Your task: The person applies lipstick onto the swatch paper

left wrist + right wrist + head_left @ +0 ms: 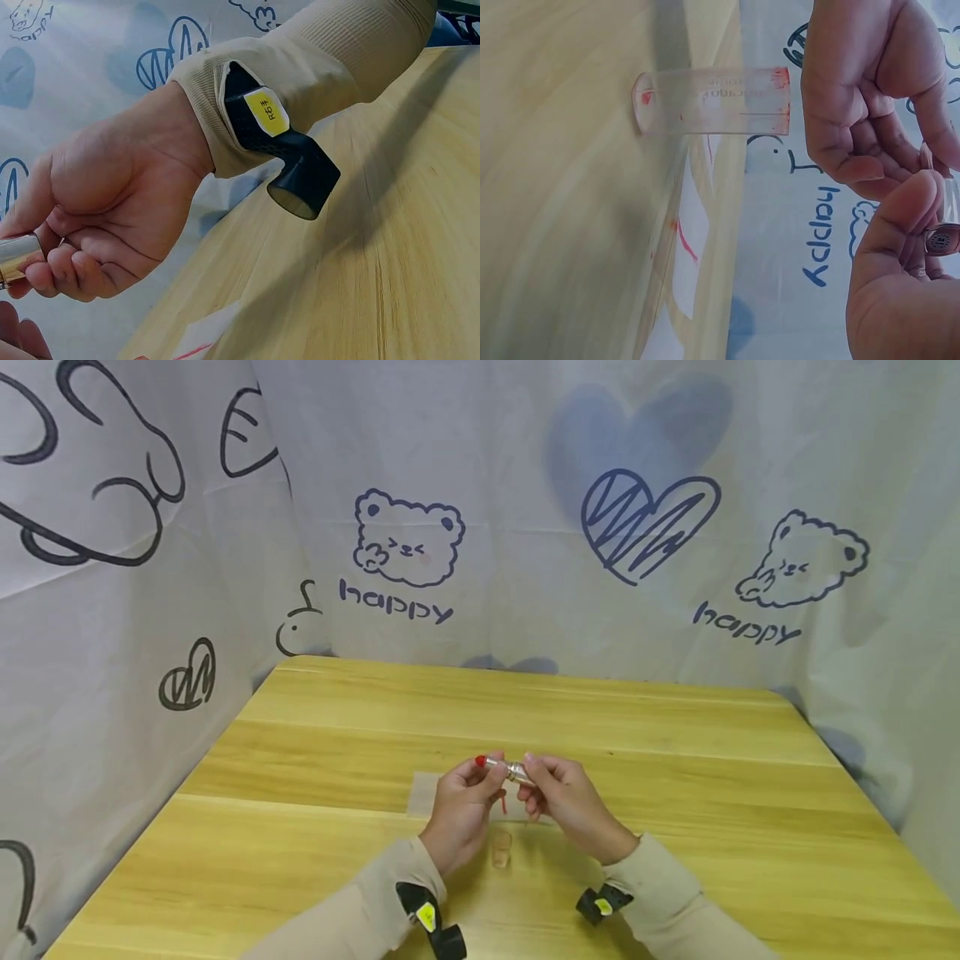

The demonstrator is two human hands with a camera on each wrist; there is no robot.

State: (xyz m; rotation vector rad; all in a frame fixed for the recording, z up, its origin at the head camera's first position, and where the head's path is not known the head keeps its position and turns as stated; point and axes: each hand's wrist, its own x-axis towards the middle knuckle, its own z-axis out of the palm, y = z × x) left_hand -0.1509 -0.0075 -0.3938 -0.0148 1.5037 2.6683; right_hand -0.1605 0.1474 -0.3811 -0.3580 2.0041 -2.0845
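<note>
A lipstick (517,772) with a silver tube and a red tip lies almost level between my two hands, above the table. My left hand (462,810) pinches it near the red end, which points left. With thumb and fingers, my right hand (573,797) grips the metallic base (19,257). A clear cap (714,101) with red smears inside stands upright on the table, nearer to me than the hands. Beneath the hands lies white paper (423,794) with a red stroke on it, partly hidden by them.
The wooden table (300,760) reaches back to a white curtain (517,568) printed with hearts and bears. A black camera mount (429,917) is strapped to my left wrist, and another mount (604,903) to my right.
</note>
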